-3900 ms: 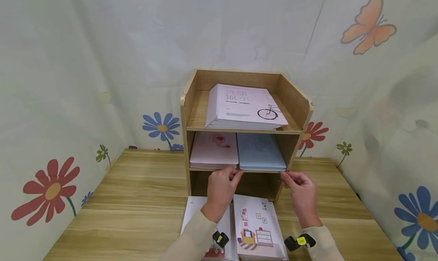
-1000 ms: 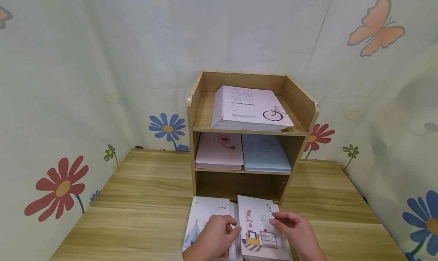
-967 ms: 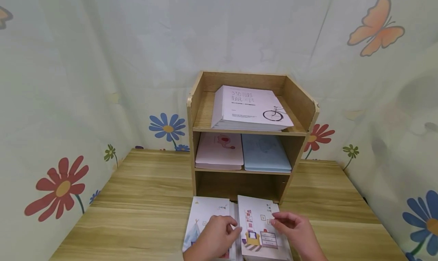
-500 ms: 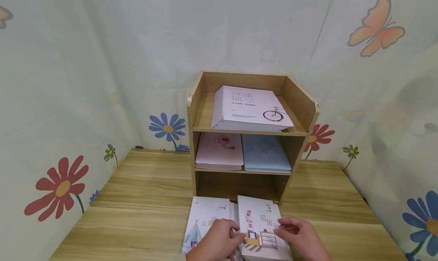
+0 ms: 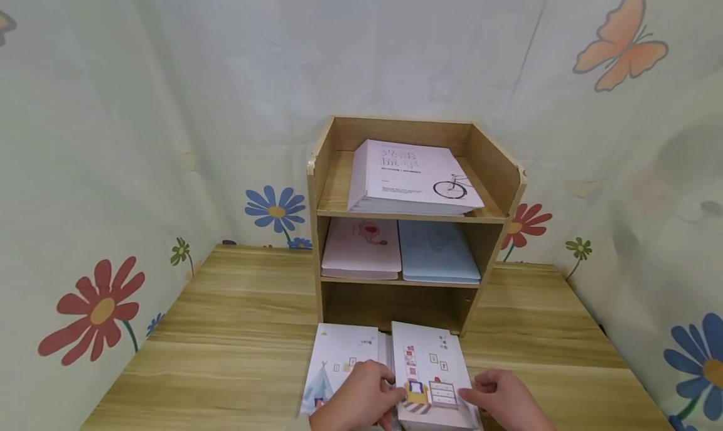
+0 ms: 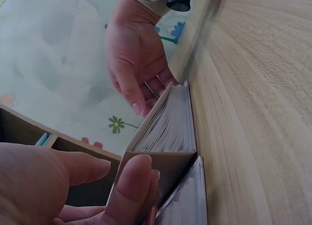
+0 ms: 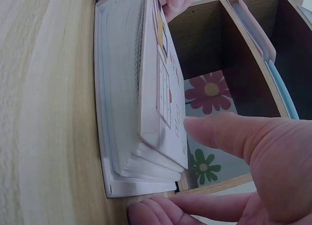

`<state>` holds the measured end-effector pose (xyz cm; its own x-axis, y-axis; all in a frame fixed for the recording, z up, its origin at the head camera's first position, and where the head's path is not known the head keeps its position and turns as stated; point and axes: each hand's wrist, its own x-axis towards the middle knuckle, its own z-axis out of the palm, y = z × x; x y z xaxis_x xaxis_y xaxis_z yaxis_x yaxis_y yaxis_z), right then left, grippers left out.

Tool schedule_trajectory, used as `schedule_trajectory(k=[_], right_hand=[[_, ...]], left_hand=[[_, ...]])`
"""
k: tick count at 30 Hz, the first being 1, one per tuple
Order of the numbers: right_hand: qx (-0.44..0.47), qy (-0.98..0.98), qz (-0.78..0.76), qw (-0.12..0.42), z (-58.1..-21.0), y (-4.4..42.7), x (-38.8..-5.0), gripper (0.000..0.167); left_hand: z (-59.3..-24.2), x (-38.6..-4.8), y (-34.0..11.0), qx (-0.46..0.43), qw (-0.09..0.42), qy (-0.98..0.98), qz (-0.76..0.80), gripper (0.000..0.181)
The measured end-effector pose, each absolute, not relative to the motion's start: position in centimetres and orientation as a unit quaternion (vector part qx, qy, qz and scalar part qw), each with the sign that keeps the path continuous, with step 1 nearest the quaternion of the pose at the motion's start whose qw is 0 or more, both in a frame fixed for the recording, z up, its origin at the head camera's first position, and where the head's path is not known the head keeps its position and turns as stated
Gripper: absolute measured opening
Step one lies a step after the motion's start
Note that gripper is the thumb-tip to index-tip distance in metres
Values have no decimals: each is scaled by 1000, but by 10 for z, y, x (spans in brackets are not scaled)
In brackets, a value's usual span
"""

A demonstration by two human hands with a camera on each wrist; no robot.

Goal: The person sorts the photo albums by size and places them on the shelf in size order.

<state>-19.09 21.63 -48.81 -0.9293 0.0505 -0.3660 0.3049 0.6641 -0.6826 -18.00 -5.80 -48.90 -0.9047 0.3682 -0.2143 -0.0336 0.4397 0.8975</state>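
Observation:
Two thick white photo albums lie side by side on the table before a wooden shelf. My left hand [image 5: 364, 393] holds the spine edge of the right photo album [image 5: 420, 356], thumb at the cover, fingers in the gap beside the left photo album [image 5: 333, 346]. My right hand [image 5: 505, 396] is at the album's opposite edge. In the right wrist view, the right thumb [image 7: 219, 132] meets the cover, while the fingers [image 7: 161, 210] lie low by the table. The left wrist view shows the album's fanned pages [image 6: 168, 125] between both hands; the right thumb seems slightly apart there.
The wooden shelf [image 5: 503, 249] stands directly behind the albums. On its top lies another thick album [image 5: 415, 174]. The middle level holds a pink album [image 5: 361, 249] and a blue album [image 5: 437, 249]. A patterned curtain [image 5: 237, 92] surrounds the table [image 5: 226, 356].
From the middle shelf's front edge, both hands have come down to the right album. The right hand has since moved right and lower to its edge; the left has shifted slightly right.

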Motion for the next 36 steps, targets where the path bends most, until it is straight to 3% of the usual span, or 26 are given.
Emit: schedule_trajectory(k=[5, 13, 23, 36], right_hand=[[95, 903, -381, 172, -487, 217, -191, 59], [86, 908, -366, 184, -488, 217, -193, 51], [88, 900, -383, 190, -488, 217, -196, 44], [78, 911, -358, 187, -488, 212, -198, 37]], left_hand=[[-489, -180, -55, 101, 196, 826, 518, 11], [-493, -180, -53, 118, 185, 818, 532, 17], [-491, -183, -50, 93, 211, 821, 522, 20], [-493, -187, -47, 99, 194, 837, 502, 20]])
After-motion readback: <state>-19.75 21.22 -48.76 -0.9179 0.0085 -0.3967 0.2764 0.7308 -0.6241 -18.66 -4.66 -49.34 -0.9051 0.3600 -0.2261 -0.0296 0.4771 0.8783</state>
